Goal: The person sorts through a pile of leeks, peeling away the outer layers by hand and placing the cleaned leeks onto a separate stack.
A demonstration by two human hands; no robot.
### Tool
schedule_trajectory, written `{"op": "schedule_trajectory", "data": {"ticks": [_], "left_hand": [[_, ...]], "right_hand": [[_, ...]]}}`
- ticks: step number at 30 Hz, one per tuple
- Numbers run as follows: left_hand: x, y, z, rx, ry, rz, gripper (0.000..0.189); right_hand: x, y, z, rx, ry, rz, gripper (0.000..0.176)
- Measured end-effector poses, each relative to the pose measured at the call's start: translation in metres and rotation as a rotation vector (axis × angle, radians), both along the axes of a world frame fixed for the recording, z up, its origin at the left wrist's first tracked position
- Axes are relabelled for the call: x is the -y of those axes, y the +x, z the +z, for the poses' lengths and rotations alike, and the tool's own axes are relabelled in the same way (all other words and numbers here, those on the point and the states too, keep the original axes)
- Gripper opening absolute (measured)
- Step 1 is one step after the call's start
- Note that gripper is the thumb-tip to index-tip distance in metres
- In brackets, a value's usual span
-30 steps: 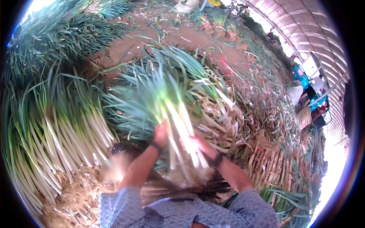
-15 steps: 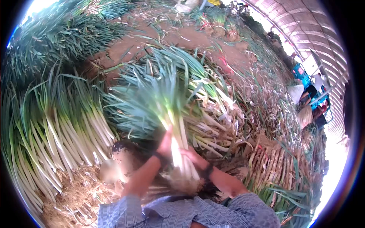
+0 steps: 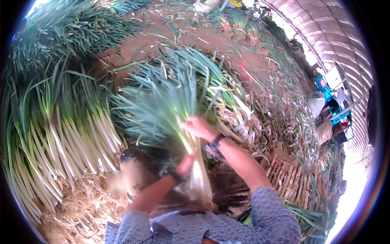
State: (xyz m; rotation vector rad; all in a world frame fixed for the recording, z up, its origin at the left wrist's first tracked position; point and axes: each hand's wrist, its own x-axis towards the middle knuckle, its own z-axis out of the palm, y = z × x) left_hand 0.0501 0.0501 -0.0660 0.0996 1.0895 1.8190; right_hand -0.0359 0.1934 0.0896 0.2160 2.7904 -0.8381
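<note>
A few green onions (image 3: 201,181) stand upright in front of me, with root ends low near my lap and blurred leaves fanning up and away. My left hand (image 3: 186,163) is closed around their white stalks about halfway up. Higher up, my right hand (image 3: 198,127) has its fingers closed at the place where white turns to green. Whether it pinches one leaf or several stalks is too blurred to tell. Behind the leaves lies a heap of loose green onions (image 3: 219,77).
At left, a row of green onions (image 3: 61,138) lies with roots toward me. A bigger green pile (image 3: 69,36) rises behind. Peeled scraps (image 3: 280,110) litter the right, beside a bundle of pale stalks (image 3: 286,179). A blue vehicle (image 3: 325,89) and a person are farther off.
My right hand has moved from the lower white stalks up to the green part. My left hand has slid lower on the stalks.
</note>
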Motion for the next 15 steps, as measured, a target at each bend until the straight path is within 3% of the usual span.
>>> {"op": "schedule_trajectory", "data": {"ticks": [1,2,5,8,11,15], "left_hand": [[0.007,0.006,0.017,-0.096,-0.002,0.010,0.082],[0.021,0.001,0.067,-0.087,-0.055,-0.083,0.089],[0.027,-0.002,0.076,-0.148,-0.031,-0.087,0.088],[0.018,0.001,0.042,-0.148,-0.154,-0.185,0.084],[0.020,0.000,0.043,-0.237,-0.109,-0.216,0.079],[0.024,0.001,0.058,-0.287,-0.099,-0.177,0.070]], "right_hand": [[0.000,-0.013,-0.013,0.020,0.048,0.014,0.041],[0.000,-0.025,-0.027,0.040,0.096,0.028,0.041],[0.012,-0.037,-0.042,0.044,0.149,0.006,0.033],[0.014,-0.042,-0.042,0.069,0.220,0.072,0.024],[0.023,-0.043,-0.017,0.123,0.248,0.143,0.023],[0.020,-0.045,-0.035,0.075,0.201,0.179,0.032]]}}
